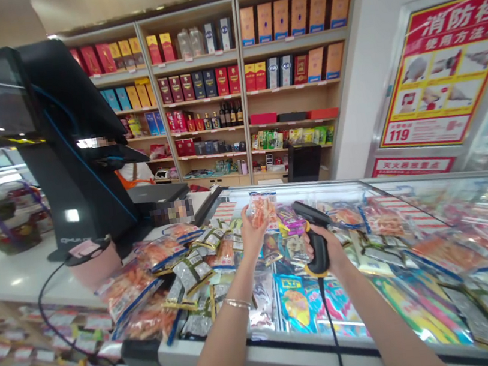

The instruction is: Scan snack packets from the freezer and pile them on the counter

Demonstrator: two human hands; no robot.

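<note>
My left hand (253, 234) pinches a clear snack packet (264, 207) with orange-red contents and a blue edge, held upright over the glass-topped freezer. In my right hand (331, 248) is a black and yellow barcode scanner (318, 244), gripped by its handle, its head tilted toward the upper left. Its cable (329, 322) hangs down past the freezer's front edge. A purple packet (291, 220) lies between the held packet and the scanner. Silver-and-green packets (191, 270) and more orange-red packets (132, 289) are piled to the left of my left hand.
A black point-of-sale terminal (73, 146) stands on the white counter (20, 272) at left, beside a pink container (93, 263). More packets (382, 217) lie on the freezer at right. Shelves (201, 103) of boxes and bottles line the back. A red poster (448, 69) hangs at right.
</note>
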